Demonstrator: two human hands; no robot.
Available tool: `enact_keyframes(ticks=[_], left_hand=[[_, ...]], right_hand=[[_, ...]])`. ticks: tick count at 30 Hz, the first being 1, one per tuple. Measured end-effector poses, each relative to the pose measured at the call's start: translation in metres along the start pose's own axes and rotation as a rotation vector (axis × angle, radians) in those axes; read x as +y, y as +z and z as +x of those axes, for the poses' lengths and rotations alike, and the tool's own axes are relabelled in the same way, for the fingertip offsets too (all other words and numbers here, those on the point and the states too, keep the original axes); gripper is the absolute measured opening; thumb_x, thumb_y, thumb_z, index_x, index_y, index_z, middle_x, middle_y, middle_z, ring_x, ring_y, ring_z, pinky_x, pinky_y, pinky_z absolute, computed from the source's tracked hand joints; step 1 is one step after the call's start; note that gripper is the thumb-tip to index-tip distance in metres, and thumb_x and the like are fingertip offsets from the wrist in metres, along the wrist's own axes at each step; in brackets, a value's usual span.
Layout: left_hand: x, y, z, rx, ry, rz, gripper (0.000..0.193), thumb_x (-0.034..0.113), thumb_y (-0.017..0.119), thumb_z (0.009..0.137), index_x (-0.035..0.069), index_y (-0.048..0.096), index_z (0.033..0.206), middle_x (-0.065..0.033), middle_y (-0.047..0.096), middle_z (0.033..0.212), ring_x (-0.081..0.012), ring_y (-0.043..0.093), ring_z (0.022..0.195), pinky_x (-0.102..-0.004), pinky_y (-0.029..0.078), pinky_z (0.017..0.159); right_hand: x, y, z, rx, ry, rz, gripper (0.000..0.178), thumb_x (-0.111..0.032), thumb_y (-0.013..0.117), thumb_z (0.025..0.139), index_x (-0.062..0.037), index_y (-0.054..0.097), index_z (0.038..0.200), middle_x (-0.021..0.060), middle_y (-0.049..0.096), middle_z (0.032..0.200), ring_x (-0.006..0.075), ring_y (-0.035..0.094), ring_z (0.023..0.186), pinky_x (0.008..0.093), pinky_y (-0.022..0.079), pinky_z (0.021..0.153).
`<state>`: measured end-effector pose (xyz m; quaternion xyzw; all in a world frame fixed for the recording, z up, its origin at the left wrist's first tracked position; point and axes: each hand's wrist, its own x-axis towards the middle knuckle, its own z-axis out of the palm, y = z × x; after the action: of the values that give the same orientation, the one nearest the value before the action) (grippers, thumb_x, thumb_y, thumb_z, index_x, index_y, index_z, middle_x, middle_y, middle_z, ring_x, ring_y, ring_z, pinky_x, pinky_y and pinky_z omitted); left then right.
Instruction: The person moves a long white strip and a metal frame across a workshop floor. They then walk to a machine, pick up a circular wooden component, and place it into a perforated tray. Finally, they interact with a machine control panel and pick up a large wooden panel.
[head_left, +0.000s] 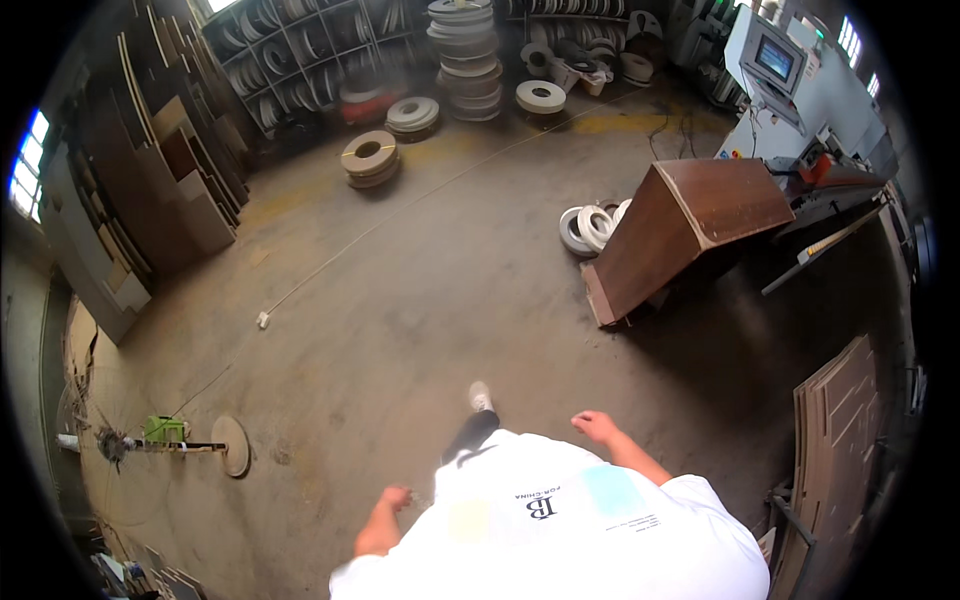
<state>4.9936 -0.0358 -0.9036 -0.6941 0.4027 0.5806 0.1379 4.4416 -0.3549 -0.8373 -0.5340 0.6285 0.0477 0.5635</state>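
Observation:
My left hand (397,497) hangs low beside the white T-shirt (560,500), over the bare floor. It is small and smeared, so its finger pose is unclear, and I see nothing held in it. On the other side, my right hand (594,426) is swung a little forward with its fingers loosely curled in and nothing showing in them. Neither hand touches any object. One light shoe (480,396) steps out ahead on the concrete floor (400,290).
A brown wooden cabinet (690,220) stands right, by a machine with a screen (775,58). Edging rolls (370,155) lie ahead. Boards (170,190) lean left; more boards (835,440) stand right. A cable (350,245) crosses the floor. A pedestal fan (180,445) is left.

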Motion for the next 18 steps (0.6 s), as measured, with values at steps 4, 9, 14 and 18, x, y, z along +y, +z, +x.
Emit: enact_keyframes(ticks=[4, 9, 14, 18], left_hand=[[0.084, -0.144, 0.118, 0.201, -0.092, -0.456, 0.037, 0.031, 0.065, 0.091, 0.008, 0.072, 0.119, -0.0122, 0.076, 0.103, -0.0247, 0.074, 0.084, -0.0382, 0.06, 0.074], [0.259, -0.361, 0.22, 0.408, 0.313, -0.299, 0.033, 0.028, 0.061, 0.096, 0.002, 0.071, 0.114, -0.0091, 0.076, 0.098, -0.0172, 0.073, 0.084, -0.0339, 0.057, 0.079], [0.427, -0.526, 0.288, 0.296, 0.346, -0.205, 0.047, 0.04, 0.062, 0.096, 0.008, 0.069, 0.13, -0.016, 0.072, 0.127, -0.0338, 0.068, 0.118, -0.0451, 0.052, 0.1], [0.457, -0.572, 0.362, 0.386, 0.362, -0.309, 0.045, 0.038, 0.063, 0.097, 0.007, 0.069, 0.129, -0.0152, 0.073, 0.123, -0.0332, 0.069, 0.114, -0.045, 0.054, 0.096]], right_hand=[[0.019, -0.041, 0.035, -0.009, 0.208, 0.15, 0.044, -0.044, 0.07, 0.094, -0.0062, 0.076, 0.115, 0.0088, 0.077, 0.104, 0.0205, 0.073, 0.083, 0.036, 0.057, 0.08], [-0.064, -0.078, 0.075, 0.23, 0.34, 0.667, 0.041, -0.041, 0.066, 0.097, -0.0049, 0.076, 0.112, 0.0098, 0.077, 0.105, 0.0221, 0.073, 0.094, 0.0379, 0.057, 0.084], [-0.105, -0.086, 0.167, 0.376, 0.256, 0.441, 0.03, -0.032, 0.069, 0.096, -0.0039, 0.077, 0.097, 0.0117, 0.077, 0.098, 0.0235, 0.072, 0.086, 0.0395, 0.056, 0.08], [-0.143, -0.151, 0.276, 0.208, 0.231, 0.186, 0.03, -0.035, 0.069, 0.096, -0.0056, 0.077, 0.094, 0.0118, 0.078, 0.095, 0.0238, 0.072, 0.086, 0.0398, 0.056, 0.079]])
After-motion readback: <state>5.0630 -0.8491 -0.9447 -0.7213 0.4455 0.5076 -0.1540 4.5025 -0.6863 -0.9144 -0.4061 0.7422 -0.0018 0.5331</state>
